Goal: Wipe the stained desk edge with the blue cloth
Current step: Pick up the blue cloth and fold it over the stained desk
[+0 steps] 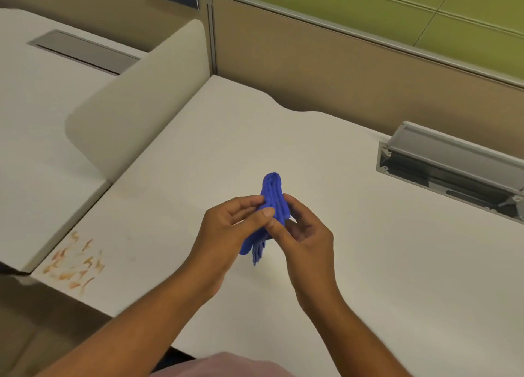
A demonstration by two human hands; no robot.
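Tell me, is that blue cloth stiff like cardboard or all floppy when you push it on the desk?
Probably floppy: the blue cloth is bunched in folds between the left hand and right hand, its lower end dangling loose. It looks light, since only the fingers pinch it. Pushed across the orange stains, it would likely crumple rather than slide flat.

Open desktop flanked by a divider and an open cable tray

The white desk (326, 155) lies bare ahead of and around both hands, which hold a blue cloth (272, 198) above its middle, with clear surface running left to the orange stain (73, 263) at the near left corner. A rounded beige divider (136, 101) rises along the left edge beyond the stain, a tan partition wall (340, 64) closes the far side, and an open grey cable tray (450, 166) with its raised lid blocks the far right.
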